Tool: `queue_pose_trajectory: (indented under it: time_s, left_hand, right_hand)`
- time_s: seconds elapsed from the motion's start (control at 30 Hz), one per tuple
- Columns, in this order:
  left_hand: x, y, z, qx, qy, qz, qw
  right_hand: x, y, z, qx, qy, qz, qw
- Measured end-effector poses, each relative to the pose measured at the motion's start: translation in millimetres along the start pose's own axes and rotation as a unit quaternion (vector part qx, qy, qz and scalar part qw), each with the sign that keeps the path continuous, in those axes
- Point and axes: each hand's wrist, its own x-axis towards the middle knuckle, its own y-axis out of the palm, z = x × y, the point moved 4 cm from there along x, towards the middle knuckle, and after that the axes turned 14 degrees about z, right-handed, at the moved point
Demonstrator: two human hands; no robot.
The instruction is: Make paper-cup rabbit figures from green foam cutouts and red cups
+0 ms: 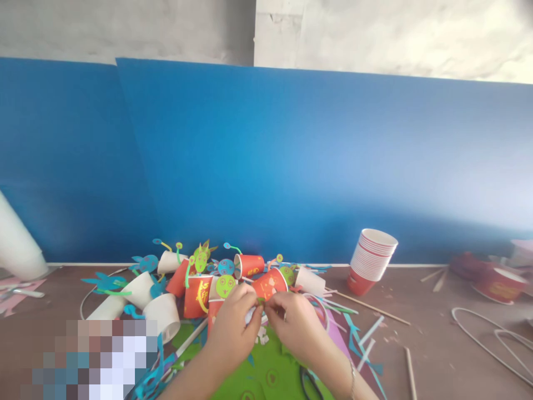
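Note:
My left hand [235, 322] and my right hand [293, 322] meet over the middle of the table, fingertips pinched close together. Between them shows a small green piece [261, 300], probably paper, mostly hidden by the fingers. Something whitish peeks out by the left fingers, too covered to name. Below the hands lies green paper [270, 364] with drawn round marks, and small white scraps [263, 335] are on it. Just behind the fingers, a red paper cup [270, 284] lies tipped over. A green round paper face [225, 286] is beside the left hand.
Several decorated paper cups [199, 297] crowd the left. A tall cup stack [372, 260] leans at right, near a wooden stick [375, 308]. Dark-handled scissors [310, 383] lie under my right forearm. A white cable [491, 339] loops far right. A blue panel [266, 166] stands behind.

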Motion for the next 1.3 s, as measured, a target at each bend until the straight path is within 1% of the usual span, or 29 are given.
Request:
queue_pose_trajectory:
  time_s: [0.1, 0.2, 0.27, 0.43, 0.53, 0.63, 0.7, 0.77, 0.87, 0.97, 1.03, 1.07, 1.13, 1.23, 1.3]
  left_hand:
    - [-1, 1.3, -2, 0.012, 0.003, -0.001, 1.0]
    - [-1, 2.2, -2, 0.011, 0.003, 0.003, 1.0]
    - [-1, 2.0, -2, -0.006, 0.0, 0.008, 1.0]
    - [1, 0.1, 0, -0.06, -0.012, 0.02, 0.998]
    - [3, -0.1, 1, -0.082, -0.014, 0.013, 0.996]
    - [4, -0.5, 3, -0.087, -0.018, 0.002, 0.996]
    - [3, -3.4, 6, -0.082, -0.023, -0.022, 0.996]
    - [3, -7.2, 9, -0.087, -0.031, -0.046, 0.995]
    - [3, -11.0, 12, -0.141, -0.052, -0.047, 0.988]
    - [4, -11.5, 11, -0.206, -0.065, -0.015, 0.976]
    - [5, -11.5, 9, -0.228, -0.062, 0.008, 0.972]
    - [6, -11.6, 8, -0.231, -0.058, 0.018, 0.971]
    - [6, -12.3, 5, -0.218, -0.046, 0.03, 0.974]
    - [5, -11.7, 3, -0.164, -0.027, 0.046, 0.985]
    - [5, -9.7, 3, -0.134, -0.02, 0.059, 0.989]
  right_hand:
    - [-1, 2, 1, -0.021, 0.007, -0.017, 1.0]
    - [-1, 2, 2, -0.007, 0.007, -0.027, 1.0]
    - [-1, 1, 2, 0.027, 0.009, -0.021, 0.999]
    - [3, 0, -4, 0.127, 0.017, 0.021, 0.991]
    - [5, 1, -7, 0.152, 0.01, 0.026, 0.988]
    - [6, -1, -9, 0.137, 0.016, -0.002, 0.99]
    - [6, -4, -11, 0.12, 0.027, -0.029, 0.992]
    - [6, -7, -13, 0.112, 0.031, -0.037, 0.993]
    - [5, -6, -14, 0.086, 0.021, 0.009, 0.996]
    - [3, 1, -13, 0.039, -0.004, 0.089, 0.995]
    - [0, 5, -11, 0.032, -0.032, 0.122, 0.991]
    - [-1, 5, -10, 0.039, -0.047, 0.129, 0.99]
    - [-2, 5, -8, 0.066, -0.06, 0.133, 0.987]
    - [-2, 0, -9, 0.095, -0.039, 0.134, 0.986]
    - [-3, 0, -9, 0.094, -0.043, 0.157, 0.982]
